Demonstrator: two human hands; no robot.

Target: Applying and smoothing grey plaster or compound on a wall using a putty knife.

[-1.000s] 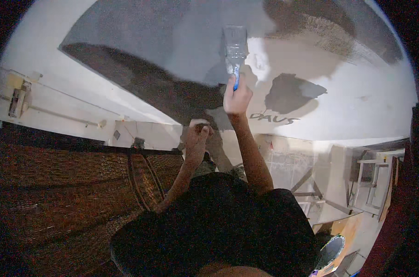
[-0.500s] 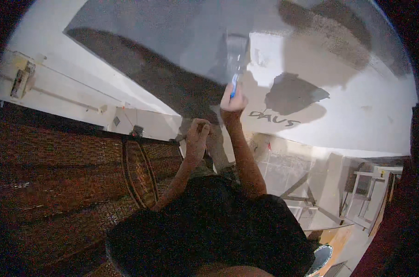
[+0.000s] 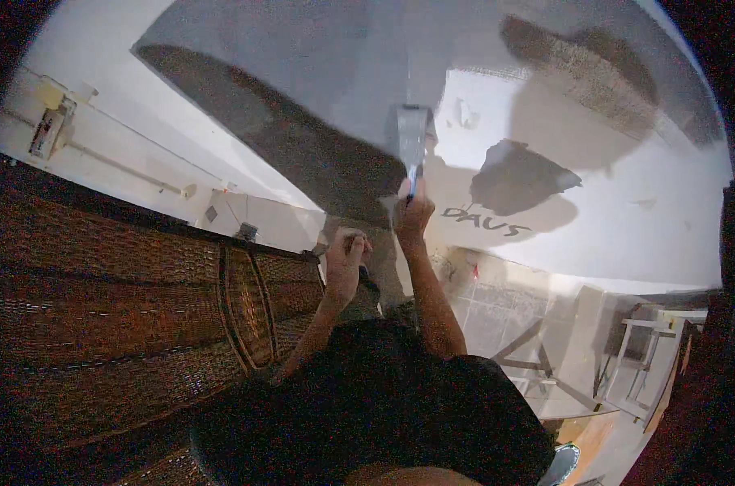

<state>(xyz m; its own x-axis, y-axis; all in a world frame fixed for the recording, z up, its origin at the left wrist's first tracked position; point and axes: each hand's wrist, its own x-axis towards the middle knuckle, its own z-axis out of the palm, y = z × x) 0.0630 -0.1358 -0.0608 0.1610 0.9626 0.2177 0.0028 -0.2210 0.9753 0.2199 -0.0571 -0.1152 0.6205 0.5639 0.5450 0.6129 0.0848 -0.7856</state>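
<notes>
the right hand [image 3: 416,214] gripped the brush [image 3: 412,136] low, pointing toward twelve o'clock, presumably so it met the wall [image 3: 659,231]; toward eight, the left hand [image 3: 343,259] curled, contents unclear.

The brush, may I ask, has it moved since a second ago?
Yes: judged against the dark patch, the brush has moved lower in the picture, nearer the patch's level.

One short word [image 3: 485,220] in dark, apparently hand-brushed capitals stands low on a partly gray-painted white wall [image 3: 635,231].
</notes>
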